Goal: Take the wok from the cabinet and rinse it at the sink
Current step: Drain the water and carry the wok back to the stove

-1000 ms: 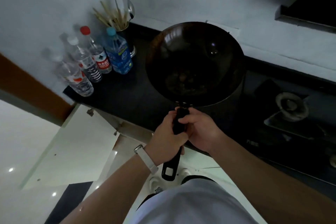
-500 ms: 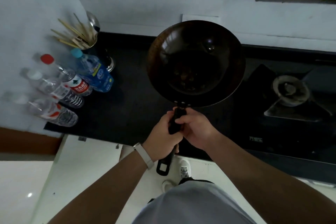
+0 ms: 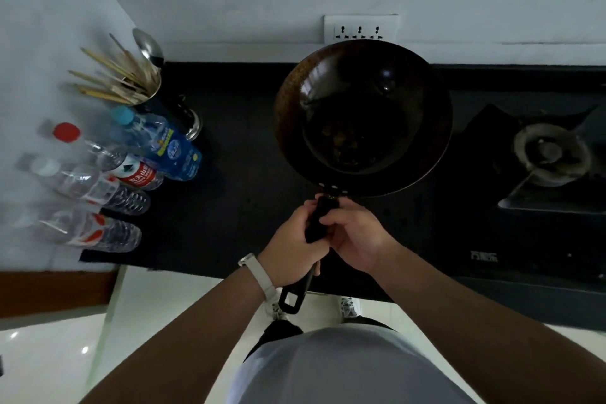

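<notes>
We have the wok (image 3: 364, 118) in the air over the dark surface (image 3: 236, 174), bowl up, roughly level; it sits left of the gas burner (image 3: 551, 154) and right of the water bottles (image 3: 170, 149); brownish specks in its bottom. Both grips are on the black handle (image 3: 319, 220): left grip (image 3: 292, 249) clamped round the lower stretch, right grip (image 3: 354, 239) clamped round it just above, nearer the bowl; the two touch. Chopstick holder (image 3: 144, 85) stands in the back-left corner; wall socket (image 3: 360, 28) is behind the wok's rim; white watch band (image 3: 257, 272) on the left wrist.
</notes>
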### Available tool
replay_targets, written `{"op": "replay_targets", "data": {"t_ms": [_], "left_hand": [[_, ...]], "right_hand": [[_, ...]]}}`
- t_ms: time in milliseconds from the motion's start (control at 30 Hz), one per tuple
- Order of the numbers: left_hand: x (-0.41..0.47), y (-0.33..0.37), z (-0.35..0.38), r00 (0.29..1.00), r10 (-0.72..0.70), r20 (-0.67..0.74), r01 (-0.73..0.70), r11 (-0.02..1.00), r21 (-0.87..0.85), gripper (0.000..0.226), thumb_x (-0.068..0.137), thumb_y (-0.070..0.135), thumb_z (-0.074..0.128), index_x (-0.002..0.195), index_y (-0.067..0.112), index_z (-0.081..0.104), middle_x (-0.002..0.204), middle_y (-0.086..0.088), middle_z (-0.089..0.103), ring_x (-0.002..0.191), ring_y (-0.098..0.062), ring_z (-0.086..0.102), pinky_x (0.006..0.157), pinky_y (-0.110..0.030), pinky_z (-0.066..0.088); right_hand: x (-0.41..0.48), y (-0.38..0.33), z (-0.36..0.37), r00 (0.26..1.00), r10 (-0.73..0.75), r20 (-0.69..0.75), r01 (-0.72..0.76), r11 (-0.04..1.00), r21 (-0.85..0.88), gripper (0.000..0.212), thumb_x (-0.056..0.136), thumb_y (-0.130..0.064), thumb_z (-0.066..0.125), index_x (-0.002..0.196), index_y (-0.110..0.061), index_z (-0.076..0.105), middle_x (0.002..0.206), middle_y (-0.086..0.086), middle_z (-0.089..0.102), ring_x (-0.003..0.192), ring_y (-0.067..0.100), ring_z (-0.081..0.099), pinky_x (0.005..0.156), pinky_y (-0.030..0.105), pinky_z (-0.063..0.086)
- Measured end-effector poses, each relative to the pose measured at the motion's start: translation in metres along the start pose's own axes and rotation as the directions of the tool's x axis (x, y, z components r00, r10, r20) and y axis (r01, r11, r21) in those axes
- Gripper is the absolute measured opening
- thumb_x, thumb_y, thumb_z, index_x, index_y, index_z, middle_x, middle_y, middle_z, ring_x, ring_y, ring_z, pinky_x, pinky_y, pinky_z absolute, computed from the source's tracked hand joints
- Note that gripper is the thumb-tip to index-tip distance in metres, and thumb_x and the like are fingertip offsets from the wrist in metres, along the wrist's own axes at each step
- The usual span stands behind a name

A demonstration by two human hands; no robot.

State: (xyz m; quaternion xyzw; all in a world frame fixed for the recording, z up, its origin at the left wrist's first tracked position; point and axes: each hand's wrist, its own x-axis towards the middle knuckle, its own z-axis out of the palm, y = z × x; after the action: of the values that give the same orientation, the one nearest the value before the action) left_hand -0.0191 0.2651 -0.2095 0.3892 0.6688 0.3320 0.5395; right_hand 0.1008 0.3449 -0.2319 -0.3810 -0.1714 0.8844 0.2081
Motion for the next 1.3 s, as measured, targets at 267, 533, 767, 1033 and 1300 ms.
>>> {"op": "replay_targets", "data": {"t_ms": [267,533,767,1033,1300], "left_hand": [[0.027,-0.016,-0.034,0.992,0.008,0.124,-0.015,0.998,0.058,0.047,0.088,0.0,0.058,0.119,0.034,0.047,0.09,-0.016,0.068,0.05,-0.028,0.062,0.048,-0.035,0.052],[0.044,-0.021,-0.066,0.972,-0.015,0.233,-0.018,0.99,0.137,0.047,0.089,0.004,0.057,0.128,0.025,0.042,0.098,-0.015,0.067,0.051,-0.028,0.061,0.05,-0.036,0.053],[0.054,-0.023,-0.079,0.959,-0.041,0.282,-0.009,0.985,0.174,0.046,0.088,0.007,0.057,0.128,0.024,0.045,0.1,-0.012,0.067,0.054,-0.032,0.063,0.052,-0.039,0.054],[0.063,-0.017,-0.099,0.941,-0.088,0.327,0.017,0.976,0.215,0.05,0.087,0.01,0.06,0.132,0.024,0.043,0.104,-0.004,0.068,0.055,-0.025,0.064,0.056,-0.036,0.056],[0.063,-0.013,-0.11,0.948,-0.129,0.291,0.071,0.976,0.204,0.047,0.085,0.013,0.068,0.13,0.02,0.052,0.106,-0.006,0.07,0.056,-0.022,0.065,0.058,-0.036,0.056]], "right_hand": [[0.028,0.016,0.013,0.991,-0.035,-0.13,0.041,0.998,0.05,0.044,0.085,0.016,0.044,0.126,0.004,0.056,0.113,0.019,0.067,0.103,0.034,0.065,0.078,0.041,0.056],[0.048,0.03,0.027,0.981,-0.079,-0.177,0.101,0.987,0.123,0.04,0.085,0.017,0.042,0.106,-0.004,0.068,0.104,0.015,0.074,0.094,0.03,0.071,0.082,0.041,0.054],[0.06,0.037,0.031,0.973,-0.082,-0.218,0.12,0.979,0.167,0.043,0.085,0.016,0.042,0.113,-0.005,0.067,0.109,0.014,0.074,0.097,0.031,0.072,0.081,0.043,0.054],[0.066,0.038,0.038,0.98,-0.096,-0.175,0.126,0.977,0.171,0.044,0.087,0.012,0.046,0.127,-0.001,0.061,0.114,0.018,0.069,0.102,0.033,0.069,0.085,0.044,0.056],[0.066,0.039,0.041,0.971,-0.107,-0.212,0.078,0.987,-0.143,0.025,0.095,-0.004,0.056,0.118,-0.013,0.059,0.106,0.012,0.071,0.093,0.024,0.07,0.083,0.04,0.056]]}}
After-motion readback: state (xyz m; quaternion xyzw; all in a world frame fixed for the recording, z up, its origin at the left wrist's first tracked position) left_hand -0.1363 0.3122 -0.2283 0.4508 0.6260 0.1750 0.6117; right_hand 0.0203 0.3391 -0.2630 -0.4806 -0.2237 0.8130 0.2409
